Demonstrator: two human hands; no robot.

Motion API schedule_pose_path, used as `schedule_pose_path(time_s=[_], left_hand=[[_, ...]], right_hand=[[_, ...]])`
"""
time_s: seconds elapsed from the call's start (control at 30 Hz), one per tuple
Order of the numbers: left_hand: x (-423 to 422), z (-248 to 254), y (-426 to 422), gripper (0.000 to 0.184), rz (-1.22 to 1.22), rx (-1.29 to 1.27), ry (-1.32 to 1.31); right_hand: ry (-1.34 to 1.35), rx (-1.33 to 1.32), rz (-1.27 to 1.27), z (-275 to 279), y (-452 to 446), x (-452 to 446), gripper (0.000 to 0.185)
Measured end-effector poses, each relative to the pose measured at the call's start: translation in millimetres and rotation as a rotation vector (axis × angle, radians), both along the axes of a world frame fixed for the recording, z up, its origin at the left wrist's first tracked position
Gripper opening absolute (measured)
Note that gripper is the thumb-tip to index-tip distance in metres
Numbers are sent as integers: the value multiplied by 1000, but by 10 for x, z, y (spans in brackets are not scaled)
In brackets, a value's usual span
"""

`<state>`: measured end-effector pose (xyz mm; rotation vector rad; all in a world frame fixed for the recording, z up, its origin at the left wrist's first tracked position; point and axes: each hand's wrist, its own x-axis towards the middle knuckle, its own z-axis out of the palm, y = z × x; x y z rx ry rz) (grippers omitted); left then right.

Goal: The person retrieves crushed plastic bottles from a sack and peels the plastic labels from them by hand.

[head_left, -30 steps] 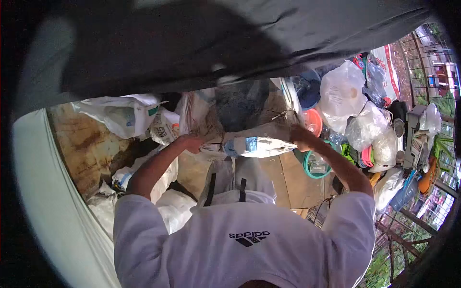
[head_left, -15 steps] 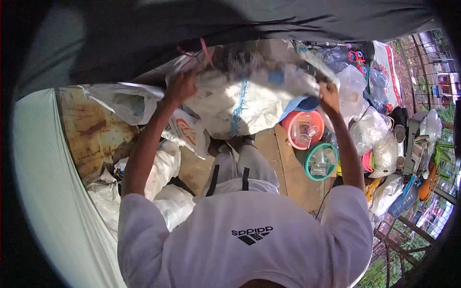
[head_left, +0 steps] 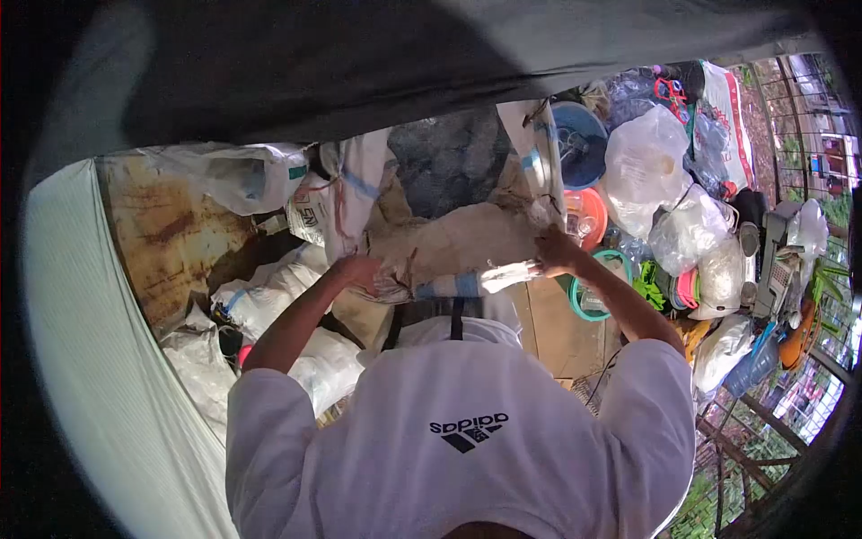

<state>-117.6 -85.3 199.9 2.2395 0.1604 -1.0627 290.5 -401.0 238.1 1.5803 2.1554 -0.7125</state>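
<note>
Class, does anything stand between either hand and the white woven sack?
Nothing visible does: the left hand and right hand both grip the edge of the white woven sack. The round red plastic bucket sits beside it, not between.

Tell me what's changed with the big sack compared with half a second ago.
Both hands, left and right, have come down and back toward the body, lowering the sack's near edge. The dark material beyond it shows again. Neither hand let go. The red basin and green basin stayed about where they were.
</note>
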Motion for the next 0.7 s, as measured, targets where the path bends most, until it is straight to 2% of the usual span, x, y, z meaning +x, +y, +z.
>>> schedule_pose_path(time_s=[0.03, 0.07, 0.1, 0.13, 0.2, 0.27, 0.3, 0.37, 0.43, 0.5, 0.53, 0.6, 0.7], left_hand=[[-24, -342, -70, 41, -87, 12, -5], [-56, -529, -117, 37, -175, 23, -8], [-10, -517, -199, 34, -279, 107, -34], [111, -483, -342, 32, -385, 191, -59], [228, -454, -500, 27, -553, 273, -152], [255, -464, -559, 25, -623, 235, -227], [259, -493, -565, 27, -632, 198, -236], [318, -576, -427, 40, -543, 58, -144], [320, -759, -380, 32, -350, 84, 2], [250, -1083, -324, 32, 81, -10, 258], [314, -893, -249, 32, 67, 11, 280], [464, -446, -184, 34, -159, 103, 155], [484, -343, -136, 35, -119, 302, -59]], right_hand=[[-82, -69, 78, -39, 62, -42, 40], [62, 53, 102, -474, -71, -33, 38], [-81, -78, 203, -361, 153, -203, 40], [-73, -177, 165, -375, 279, -359, 37], [48, -234, 157, -743, 221, -428, 48], [252, -111, 173, -922, 116, -450, 74], [267, -104, 169, -913, 114, -485, 72], [267, -98, 175, -915, 162, -544, 68], [267, -92, 172, -925, 187, -555, 65], [265, -98, 167, -909, 231, -530, 61], [263, -105, 165, -897, 264, -512, 59], [252, -130, 155, -848, 325, -456, 55], [220, -108, 81, -742, 405, -322, 50]])
